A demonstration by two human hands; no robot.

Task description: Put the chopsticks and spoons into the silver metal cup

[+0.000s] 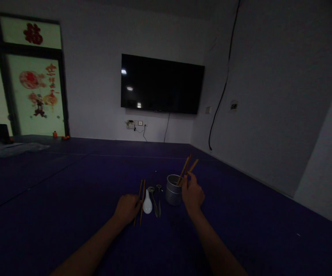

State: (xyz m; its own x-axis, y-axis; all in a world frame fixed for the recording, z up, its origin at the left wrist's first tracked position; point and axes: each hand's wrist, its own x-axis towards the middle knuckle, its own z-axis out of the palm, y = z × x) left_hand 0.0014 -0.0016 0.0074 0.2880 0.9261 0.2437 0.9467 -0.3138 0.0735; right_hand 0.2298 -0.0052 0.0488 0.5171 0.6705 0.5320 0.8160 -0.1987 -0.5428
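Head view, cup (173, 194), right hand (193, 191) pinching chopsticks (183, 168) at rim, left hand (127, 208) on loose chopsticks (143, 191), grip unclear

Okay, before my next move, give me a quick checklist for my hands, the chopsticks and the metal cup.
1. Metal cup upright: ok.
2. Right hand gripping the raised chopsticks: ok, they slant up beside the cup's rim.
3. Lower ends of those chopsticks inside the cup: cannot tell; it is too dark there.
4. Left hand at the lying chopsticks: ok, though whether it grips them I cannot tell.
5. White spoon apart from the cup: ok, the two metal utensils lie between.
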